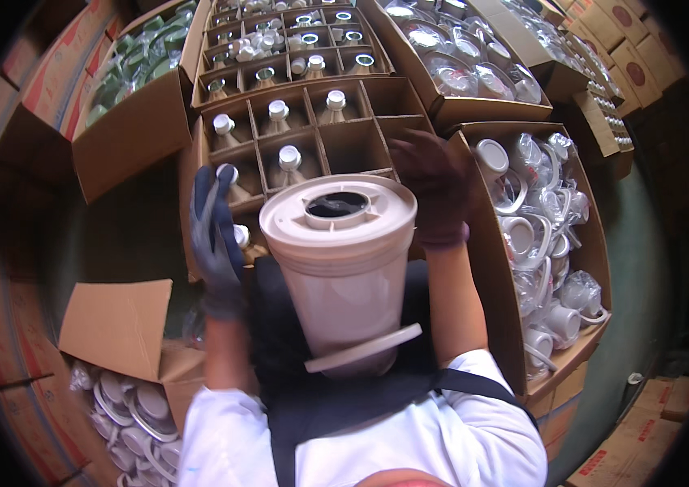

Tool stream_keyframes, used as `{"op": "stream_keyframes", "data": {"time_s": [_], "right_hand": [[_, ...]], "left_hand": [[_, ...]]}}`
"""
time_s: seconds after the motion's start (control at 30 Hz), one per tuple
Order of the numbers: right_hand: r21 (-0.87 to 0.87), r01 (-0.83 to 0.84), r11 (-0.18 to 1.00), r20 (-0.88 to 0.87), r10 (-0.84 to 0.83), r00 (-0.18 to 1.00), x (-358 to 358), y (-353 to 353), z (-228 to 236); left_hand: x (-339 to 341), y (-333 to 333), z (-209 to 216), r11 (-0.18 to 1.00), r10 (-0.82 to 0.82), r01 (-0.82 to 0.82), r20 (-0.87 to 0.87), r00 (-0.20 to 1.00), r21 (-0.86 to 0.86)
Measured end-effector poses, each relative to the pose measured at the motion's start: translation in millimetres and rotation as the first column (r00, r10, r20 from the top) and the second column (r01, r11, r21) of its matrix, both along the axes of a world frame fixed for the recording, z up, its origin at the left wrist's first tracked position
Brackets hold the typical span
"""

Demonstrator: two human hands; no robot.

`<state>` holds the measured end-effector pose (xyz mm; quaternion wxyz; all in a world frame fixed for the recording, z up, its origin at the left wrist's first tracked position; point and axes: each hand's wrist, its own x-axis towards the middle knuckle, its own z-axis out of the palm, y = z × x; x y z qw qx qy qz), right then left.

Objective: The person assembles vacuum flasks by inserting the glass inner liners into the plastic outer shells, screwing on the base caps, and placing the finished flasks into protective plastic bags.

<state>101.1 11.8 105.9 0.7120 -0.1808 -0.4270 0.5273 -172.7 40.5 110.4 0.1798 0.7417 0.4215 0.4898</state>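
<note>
A pale pinkish-grey plastic vacuum flask casing (348, 292) stands at my lap, its round end with a dark hole facing up. A pale handle strip (365, 347) sticks out across its lower part. Left of the casing, my left hand (219, 235) in a grey and dark blue glove has its fingers stretched out, apart from the casing and beside white-capped bottle-shaped liners (289, 162). My right hand (435, 187), in a dark brown glove, is spread by the casing's right rim; whether it touches the rim is unclear. Neither hand appears to hold anything.
Ahead is a divided carton (369, 122) of capped liners. On the right stands a carton (535, 349) of bagged pale cups or lids with handles; similar parts (129, 414) fill one lower left. Green wrapped parts (146, 69) sit in a far-left carton. Stacked boxes (645, 430) rise around.
</note>
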Motion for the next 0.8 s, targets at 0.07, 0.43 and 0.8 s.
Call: {"op": "stream_keyframes", "data": {"time_s": [0.07, 0.43, 0.8], "right_hand": [[-0.37, -0.165, 0.914, -0.062, 0.153, 0.986, -9.4, -1.9, -1.5], [0.152, -0.258, 0.954, 0.05, 0.254, 0.966, 26.0, 2.1, -16.0], [-0.047, -0.073, 0.996, 0.312, 0.084, 0.946, -8.5, -14.8, -3.3]], "left_hand": [[21.5, -26.7, 18.7, 0.972, -0.194, 0.185, 0.055, 0.979, 0.145], [-12.3, 11.2, -16.6, 0.99, 0.138, -0.138, -0.264, 0.955, 0.021], [20.9, -16.7, 42.7, 0.772, -0.633, 0.62, 0.082, 0.77, 0.137]]}}
